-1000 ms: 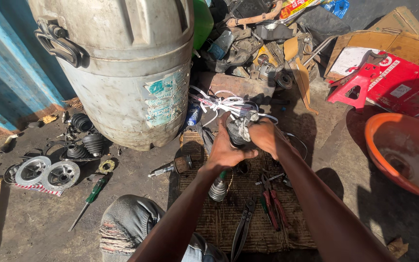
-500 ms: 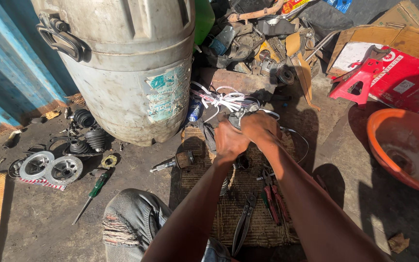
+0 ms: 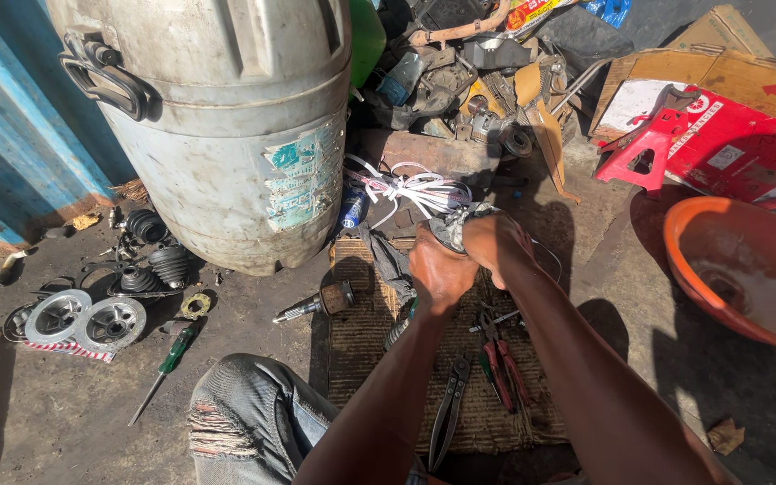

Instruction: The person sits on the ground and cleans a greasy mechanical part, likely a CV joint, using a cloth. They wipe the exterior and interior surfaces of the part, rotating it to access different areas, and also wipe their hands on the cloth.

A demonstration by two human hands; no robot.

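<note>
My left hand (image 3: 440, 269) and my right hand (image 3: 492, 244) are clasped together around a grey metal part (image 3: 454, 229) held above a woven mat (image 3: 363, 332). Most of the part is hidden inside my fists. A dark ribbed shaft (image 3: 398, 330) shows just below my left wrist; whether it joins the part I cannot tell. On the mat under my arms lie red-handled pliers (image 3: 498, 355) and dark pliers (image 3: 447, 422). A short metal shaft piece (image 3: 316, 305) lies at the mat's left edge.
A large dented metal drum (image 3: 226, 126) stands at the upper left. Black rubber boots (image 3: 159, 260), two metal discs (image 3: 83, 319) and a green screwdriver (image 3: 168, 359) lie left. An orange basin (image 3: 747, 278) sits right; white straps (image 3: 410, 189) and scrap are piled behind.
My hands have drawn closer together around the metal part and shifted slightly down toward me. The view has tilted a little; the tools on the mat have not moved.
</note>
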